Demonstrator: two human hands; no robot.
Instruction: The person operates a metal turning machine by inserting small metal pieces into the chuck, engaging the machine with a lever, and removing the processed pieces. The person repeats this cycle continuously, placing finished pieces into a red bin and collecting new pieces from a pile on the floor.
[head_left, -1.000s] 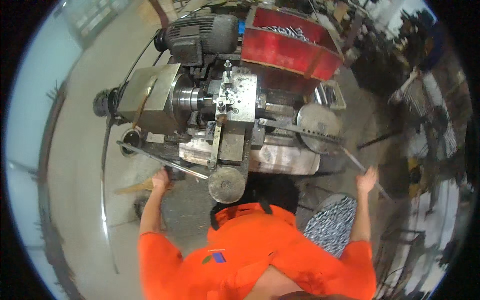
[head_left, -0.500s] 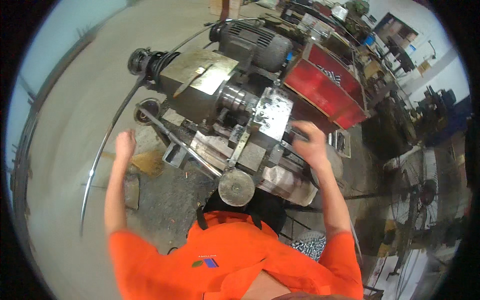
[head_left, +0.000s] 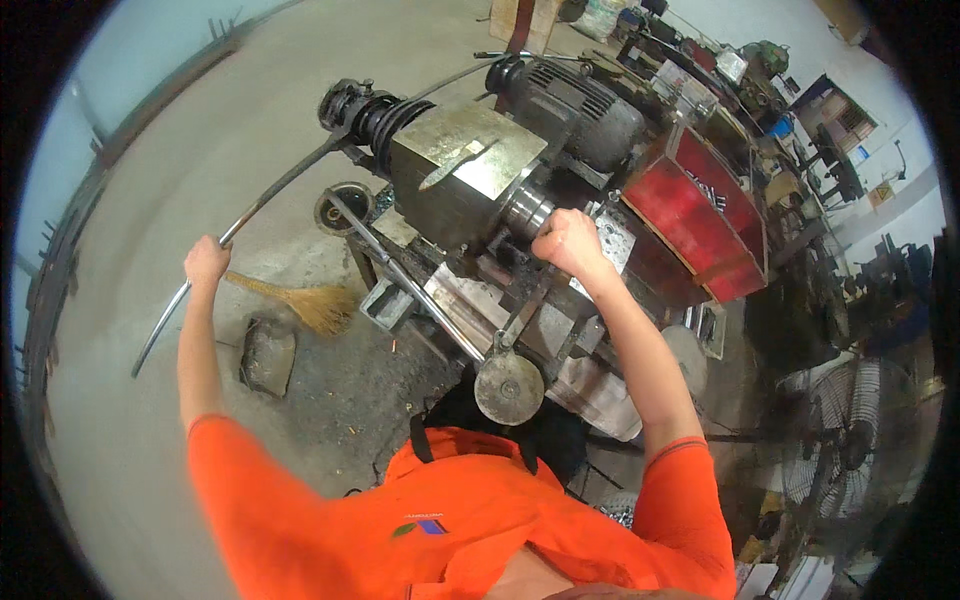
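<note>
My left hand (head_left: 207,262) is wrapped round a long metal lever (head_left: 278,190). The lever runs from the black clutch-like end (head_left: 372,120) of a small lathe (head_left: 440,205) out past my fist. My right hand (head_left: 570,245) is closed right at the round steel chuck (head_left: 527,210), above the tool slide (head_left: 612,240). Whatever its fingers pinch, if anything, is hidden behind the hand. A flat metal strip (head_left: 450,172) lies on the lathe's headstock cover. A round metal disc (head_left: 509,388) and a slanting steel bar (head_left: 410,280) are on the side nearest me.
Behind the slide stands a red metal bin (head_left: 690,215) with small metal parts in it. An electric motor (head_left: 575,115) sits behind the headstock. On the floor at left lie a straw broom (head_left: 318,303) and a dustpan-like container (head_left: 268,355). A fan (head_left: 840,440) stands at right.
My left hand has moved left and now grips the lever. The right hand has gone from beside the tool slide to the chuck. The whole view has shifted.
</note>
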